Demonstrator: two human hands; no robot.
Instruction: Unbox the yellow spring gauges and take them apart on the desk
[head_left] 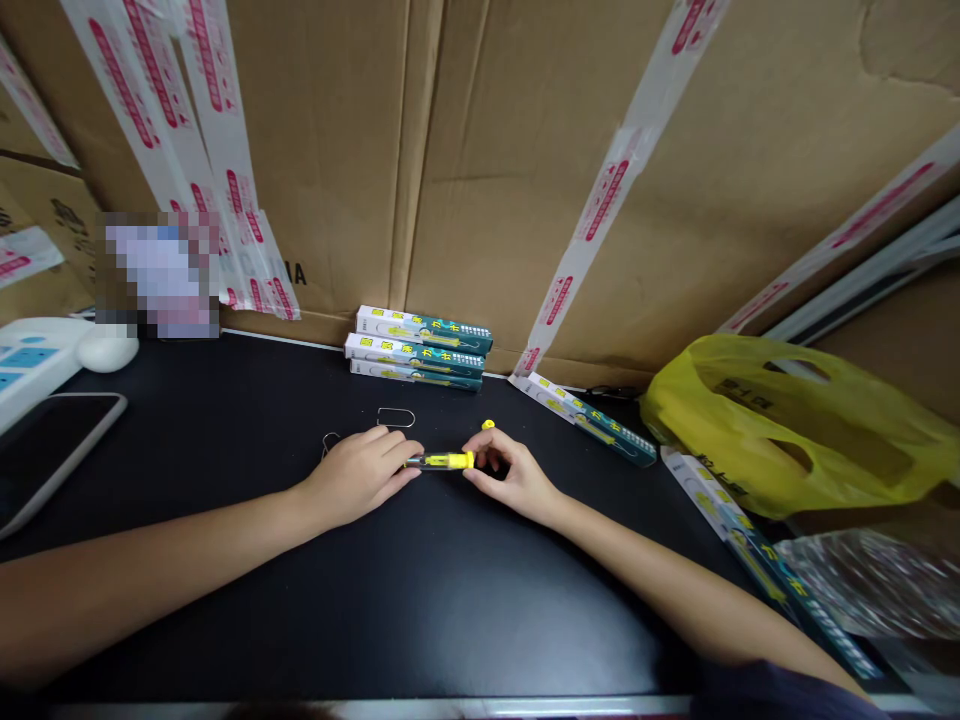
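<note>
A clear tubular spring scale (439,461) with yellow inner parts lies level across the middle of the black table. My left hand (358,475) is closed around its left end, which the fingers hide. At the other end, the thumb and index finger of my right hand (514,477) pinch the yellow end cap (469,460). Just beyond my right index finger is a small yellow cap (488,425). A bent metal wire loop (396,417) lies behind my left hand, and a thin wire hook (328,441) shows beside that hand's knuckles.
Printed narrow boxes (416,350) are stacked against the taped cardboard (525,200). Two more boxes (585,418) lie to the right, near a yellow plastic bag (787,420) and clear plastic wrap (870,580). At left are a phone (56,450) and a white device (45,350).
</note>
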